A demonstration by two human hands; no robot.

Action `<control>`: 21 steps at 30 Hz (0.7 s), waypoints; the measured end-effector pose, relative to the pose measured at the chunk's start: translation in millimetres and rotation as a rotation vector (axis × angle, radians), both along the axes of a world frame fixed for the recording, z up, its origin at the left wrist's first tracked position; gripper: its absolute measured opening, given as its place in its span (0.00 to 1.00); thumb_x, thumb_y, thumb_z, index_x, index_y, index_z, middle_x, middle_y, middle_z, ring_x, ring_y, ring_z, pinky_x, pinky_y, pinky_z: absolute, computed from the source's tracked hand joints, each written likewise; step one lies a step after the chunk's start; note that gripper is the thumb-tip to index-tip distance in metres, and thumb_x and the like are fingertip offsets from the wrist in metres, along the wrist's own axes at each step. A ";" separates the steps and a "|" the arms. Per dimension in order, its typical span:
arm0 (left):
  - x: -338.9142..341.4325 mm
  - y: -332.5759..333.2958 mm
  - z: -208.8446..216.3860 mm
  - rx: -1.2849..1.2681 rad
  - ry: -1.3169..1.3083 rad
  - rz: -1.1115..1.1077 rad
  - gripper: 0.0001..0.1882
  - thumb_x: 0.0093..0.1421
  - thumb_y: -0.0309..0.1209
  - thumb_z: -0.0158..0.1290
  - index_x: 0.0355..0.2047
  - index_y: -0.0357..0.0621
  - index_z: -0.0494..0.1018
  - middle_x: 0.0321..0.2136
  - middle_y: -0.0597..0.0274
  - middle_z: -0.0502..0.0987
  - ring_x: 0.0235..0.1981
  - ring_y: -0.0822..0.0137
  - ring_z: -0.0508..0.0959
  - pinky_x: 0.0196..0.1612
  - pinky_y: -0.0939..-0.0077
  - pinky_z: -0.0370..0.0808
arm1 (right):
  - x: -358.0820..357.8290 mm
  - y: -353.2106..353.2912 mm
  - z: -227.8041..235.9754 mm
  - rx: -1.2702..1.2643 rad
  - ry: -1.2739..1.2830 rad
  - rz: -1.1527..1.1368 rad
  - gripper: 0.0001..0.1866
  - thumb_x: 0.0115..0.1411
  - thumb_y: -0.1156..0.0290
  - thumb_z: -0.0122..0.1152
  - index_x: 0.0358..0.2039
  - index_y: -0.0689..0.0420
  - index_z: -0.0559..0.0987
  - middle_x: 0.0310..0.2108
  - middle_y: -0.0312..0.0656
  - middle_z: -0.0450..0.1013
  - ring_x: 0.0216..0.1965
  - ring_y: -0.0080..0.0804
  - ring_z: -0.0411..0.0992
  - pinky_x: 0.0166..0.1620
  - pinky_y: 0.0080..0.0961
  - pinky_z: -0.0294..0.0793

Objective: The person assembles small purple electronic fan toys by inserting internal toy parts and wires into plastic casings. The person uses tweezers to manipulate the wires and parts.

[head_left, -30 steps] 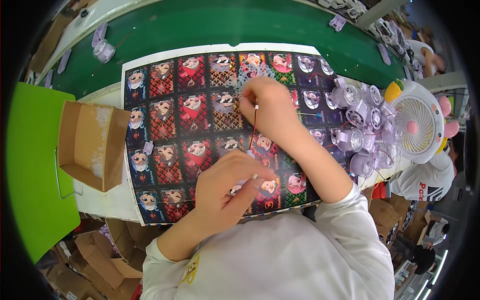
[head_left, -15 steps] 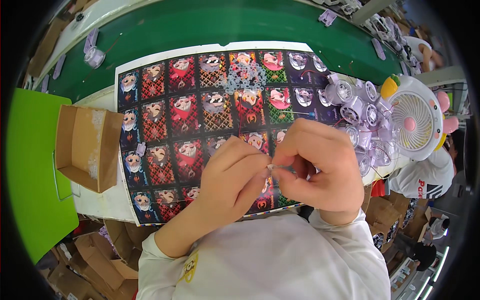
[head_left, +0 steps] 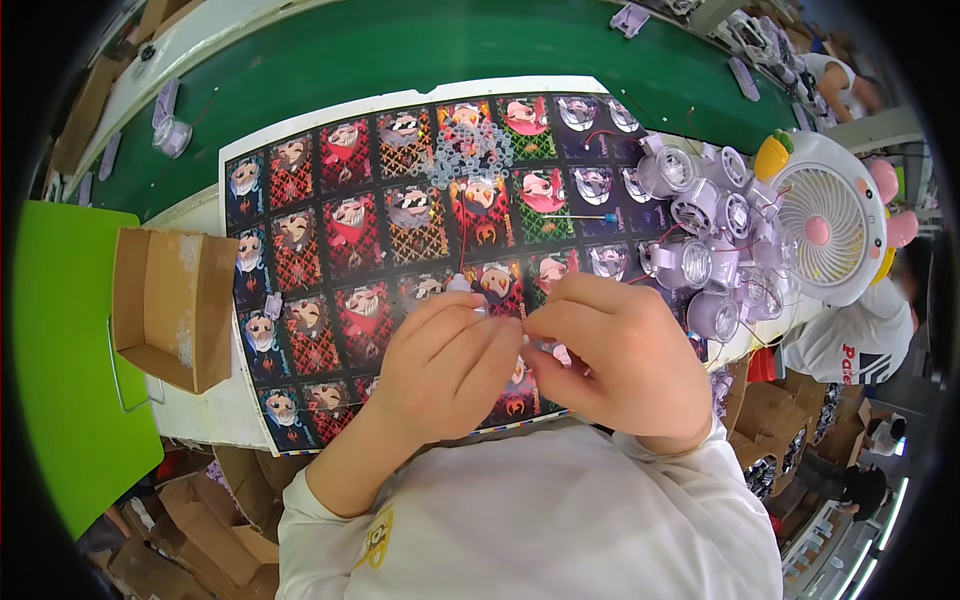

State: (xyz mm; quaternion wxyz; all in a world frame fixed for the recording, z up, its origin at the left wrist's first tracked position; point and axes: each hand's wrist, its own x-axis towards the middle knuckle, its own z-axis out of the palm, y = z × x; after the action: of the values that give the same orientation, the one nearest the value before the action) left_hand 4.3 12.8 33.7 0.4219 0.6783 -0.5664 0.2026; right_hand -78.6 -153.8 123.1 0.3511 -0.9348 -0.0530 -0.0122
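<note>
My left hand (head_left: 448, 362) is closed above the printed sheet, its fingers wrapped round a small pale lilac plastic part (head_left: 459, 284). A thin red wire (head_left: 463, 232) runs away from that part across the sheet. Close against the left fingertips, my right hand (head_left: 625, 355) is closed in a pinch. Whatever sits between its thumb and forefinger is too small and hidden to make out. Beyond the hands lies a loose pile of small translucent rings (head_left: 470, 153). A thin screwdriver with a blue handle (head_left: 608, 217) rests on the sheet to the right of the pile.
The dark sheet of cartoon cards (head_left: 350, 275) covers the table. An open cardboard box (head_left: 215, 320) stands at left, beside a green board (head_left: 85, 370). Several lilac round housings (head_left: 695, 265) crowd the right side, next to a white fan (head_left: 825, 235). A green belt (head_left: 400, 50) runs behind.
The lilac part and its red wire now show beyond my left fingers. My right hand has lowered slightly, its pinch still by the left fingertips. The whole view has shifted a little.
</note>
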 end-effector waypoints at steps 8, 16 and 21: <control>0.0 -4.4 -7.0 -0.007 0.037 -0.058 0.12 0.47 0.28 0.57 0.31 0.33 0.76 0.31 0.56 0.79 0.31 0.61 0.77 0.41 0.63 0.79 | -5.7 -4.7 -13.2 0.074 -0.041 -0.006 0.04 0.49 0.76 0.64 0.27 0.60 0.78 0.24 0.42 0.67 0.24 0.42 0.70 0.25 0.36 0.71; -3.0 -6.1 -13.0 -0.050 0.012 -0.030 0.10 0.49 0.28 0.58 0.31 0.36 0.75 0.32 0.55 0.80 0.32 0.61 0.79 0.43 0.63 0.79 | -7.8 3.2 -23.8 0.179 -0.133 -0.107 0.02 0.45 0.79 0.62 0.21 0.59 0.78 0.19 0.42 0.68 0.20 0.38 0.69 0.22 0.33 0.69; -3.4 1.9 -19.0 -0.025 0.165 0.031 0.12 0.46 0.21 0.58 0.34 0.37 0.74 0.37 0.53 0.80 0.35 0.58 0.80 0.43 0.61 0.80 | -8.7 6.0 -25.3 0.170 -0.270 -0.287 0.05 0.44 0.84 0.62 0.24 0.61 0.78 0.20 0.38 0.67 0.17 0.28 0.68 0.19 0.25 0.66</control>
State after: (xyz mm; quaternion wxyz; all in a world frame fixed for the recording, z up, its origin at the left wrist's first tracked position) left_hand 1.0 14.7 14.7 0.4724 0.6961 -0.5165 0.1595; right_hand -87.2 -147.7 97.7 0.4131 -0.8896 0.0355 -0.1915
